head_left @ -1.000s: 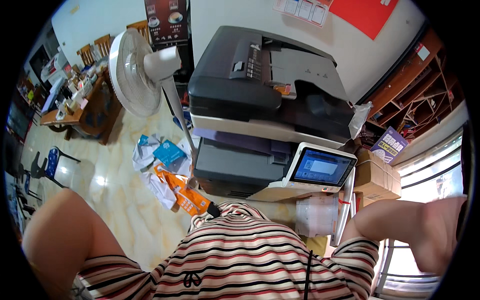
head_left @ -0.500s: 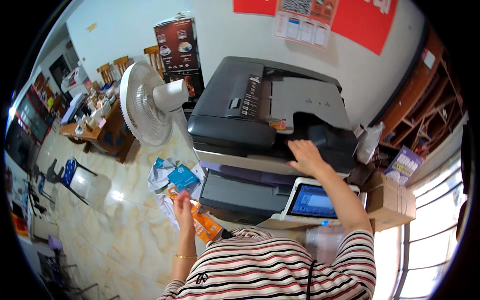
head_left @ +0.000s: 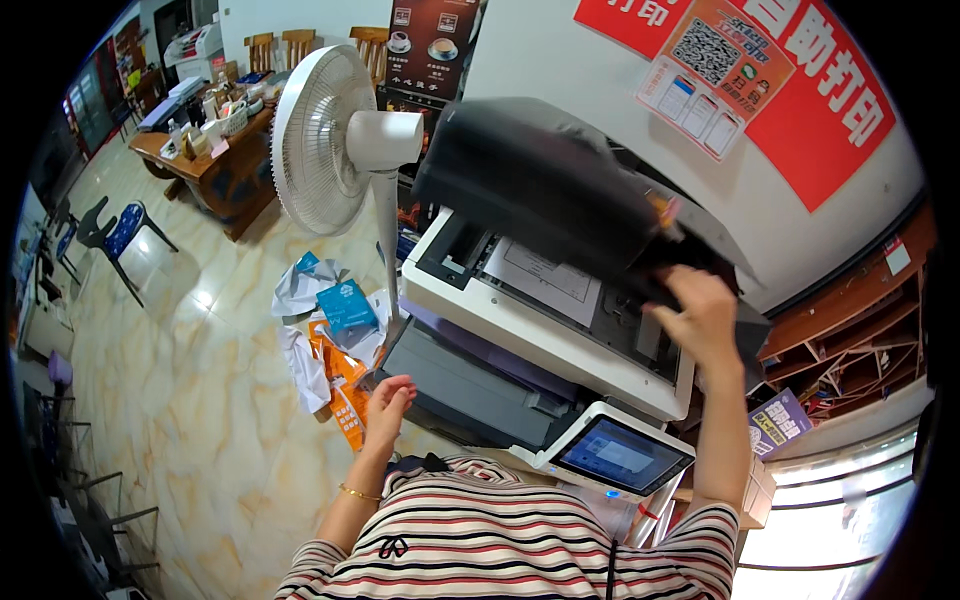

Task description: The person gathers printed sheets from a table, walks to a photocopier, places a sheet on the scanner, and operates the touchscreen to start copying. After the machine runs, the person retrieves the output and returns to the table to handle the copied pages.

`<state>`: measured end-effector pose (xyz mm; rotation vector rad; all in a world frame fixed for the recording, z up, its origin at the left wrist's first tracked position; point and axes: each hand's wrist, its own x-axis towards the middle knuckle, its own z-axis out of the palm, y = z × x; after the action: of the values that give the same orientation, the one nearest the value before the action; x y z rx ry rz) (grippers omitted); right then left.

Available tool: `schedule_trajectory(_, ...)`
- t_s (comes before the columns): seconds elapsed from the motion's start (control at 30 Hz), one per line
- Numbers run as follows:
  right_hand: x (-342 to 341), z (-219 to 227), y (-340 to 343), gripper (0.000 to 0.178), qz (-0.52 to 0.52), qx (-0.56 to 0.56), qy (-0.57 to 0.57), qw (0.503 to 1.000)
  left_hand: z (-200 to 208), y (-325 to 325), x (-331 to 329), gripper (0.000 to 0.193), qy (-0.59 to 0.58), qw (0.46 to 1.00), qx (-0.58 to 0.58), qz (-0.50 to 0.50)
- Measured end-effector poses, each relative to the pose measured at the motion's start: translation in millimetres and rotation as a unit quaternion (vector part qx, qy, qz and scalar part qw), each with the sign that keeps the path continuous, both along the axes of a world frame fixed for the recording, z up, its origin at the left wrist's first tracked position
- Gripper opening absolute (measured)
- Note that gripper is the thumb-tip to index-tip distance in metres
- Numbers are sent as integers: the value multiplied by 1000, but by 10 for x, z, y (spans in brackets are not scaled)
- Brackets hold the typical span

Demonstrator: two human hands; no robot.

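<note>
The dark lid (head_left: 560, 185) of a large copier is tilted up and blurred by motion. My right hand (head_left: 705, 310) grips its front edge, the fingertips hidden against the dark underside. Below the raised lid, a printed white sheet (head_left: 545, 280) lies on the scanning glass, inside the copier's white frame (head_left: 530, 330). My left hand (head_left: 388, 405) hovers in front of my body, left of the copier's touch screen (head_left: 625, 455). Its fingers are loosely bent, with nothing visible in them.
A white standing fan (head_left: 325, 140) stands close to the copier's left side. Crumpled paper and an orange package (head_left: 345, 390) lie on the floor below it, with a blue packet (head_left: 346, 305). Wooden shelves (head_left: 850, 350) and a cardboard box (head_left: 757, 490) are at the right.
The copier lid has gone from closed to partly raised, lifted by my right hand, uncovering the sheet on the glass. My left hand stays low at the left. The view has shifted.
</note>
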<state>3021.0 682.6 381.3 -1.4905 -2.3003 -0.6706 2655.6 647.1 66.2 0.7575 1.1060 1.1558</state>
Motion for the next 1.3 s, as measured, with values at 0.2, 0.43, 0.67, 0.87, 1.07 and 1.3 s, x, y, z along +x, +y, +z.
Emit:
schedule_trajectory(0.2,-103,160,276,38,-18,271,-3,962,-248,94,271,23,-22,998,-23,-60)
schedule_trajectory(0.43,-262,-1246,730,76,-104,-236,23,966,-395,155,463,23,-60,989,-46,-130)
schedule_trajectory(0.67,-438,-1456,442,93,-184,-402,34,896,-639,167,239,24,-41,991,-83,-96)
schedule_trajectory(0.87,-488,-1565,184,79,-147,-317,40,936,-747,401,327,30,-7,991,-101,-88)
schedule_trajectory(1.07,-656,-1668,9,69,-129,-260,50,956,-779,841,577,46,-28,987,-146,-67)
schedule_trajectory(1.3,-807,-1709,-22,69,-165,-230,79,956,-737,1154,892,52,-80,982,-174,-7)
